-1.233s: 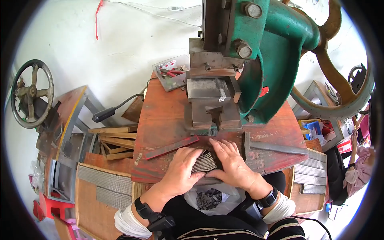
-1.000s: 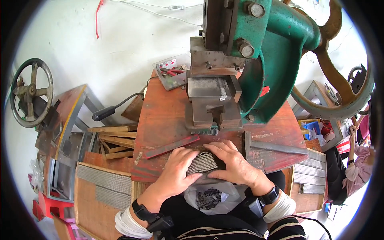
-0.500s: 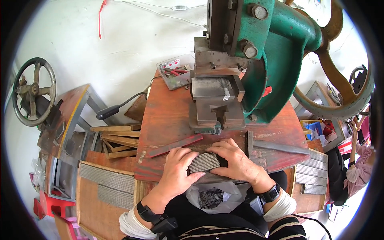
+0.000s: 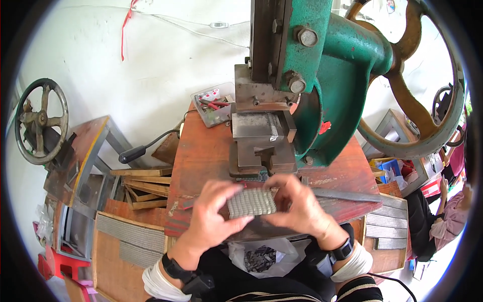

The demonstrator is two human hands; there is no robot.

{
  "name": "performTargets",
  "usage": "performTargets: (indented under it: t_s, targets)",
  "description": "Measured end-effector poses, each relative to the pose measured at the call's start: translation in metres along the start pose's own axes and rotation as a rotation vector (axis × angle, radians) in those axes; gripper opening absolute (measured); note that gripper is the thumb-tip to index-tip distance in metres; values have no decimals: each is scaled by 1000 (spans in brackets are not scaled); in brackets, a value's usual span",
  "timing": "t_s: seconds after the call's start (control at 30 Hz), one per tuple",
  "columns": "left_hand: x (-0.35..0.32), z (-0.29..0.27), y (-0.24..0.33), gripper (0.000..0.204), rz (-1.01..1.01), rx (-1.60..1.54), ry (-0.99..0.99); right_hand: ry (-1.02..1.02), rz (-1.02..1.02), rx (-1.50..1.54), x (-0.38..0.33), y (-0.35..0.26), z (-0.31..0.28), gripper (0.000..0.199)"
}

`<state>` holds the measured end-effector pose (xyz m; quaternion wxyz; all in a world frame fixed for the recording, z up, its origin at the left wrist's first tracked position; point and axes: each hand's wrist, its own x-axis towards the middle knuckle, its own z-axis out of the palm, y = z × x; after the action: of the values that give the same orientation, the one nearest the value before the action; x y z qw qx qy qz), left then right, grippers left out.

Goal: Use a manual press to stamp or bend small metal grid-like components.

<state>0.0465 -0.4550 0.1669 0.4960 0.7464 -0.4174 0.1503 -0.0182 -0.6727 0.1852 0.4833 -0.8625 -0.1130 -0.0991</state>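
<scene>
A stacked block of small grey ribbed metal pieces is held above the front of the red wooden table, between my hands. Its left end is in the grip of my left hand, thumb along the lower edge. My right hand has thumb and fingers curled at the right end; its fingertips are blurred. Just beyond my hands is the steel die of a green press. A hammer-like tool with a long grey bar lies right of my right hand, its head mostly hidden. A red bar shows behind my left hand.
A clear plastic bag holding dark metal pieces is below the table's front edge. Wooden trays with grey strips stand left and right. A tool box sits behind. A co-worker's sleeve shows at far right.
Both hands have lifted the block toward me and tilted it, showing its ribbed face more. My view has shifted slightly, so the press appears lower and further left.
</scene>
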Motion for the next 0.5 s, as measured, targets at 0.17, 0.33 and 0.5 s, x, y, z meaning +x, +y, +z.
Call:
performTargets:
  t_s: [0.17,0.33,0.5]
  targets:
    - [94,4,-27,56,-2,-91,54,252,8,132,67,-6,-41,64]
    - [120,27,-66,53,-9,49,102,250,225,45,93,-7,-43,59]
    - [134,40,-76,51,55,101,130,615,-182,-745,96,8,-32,46]
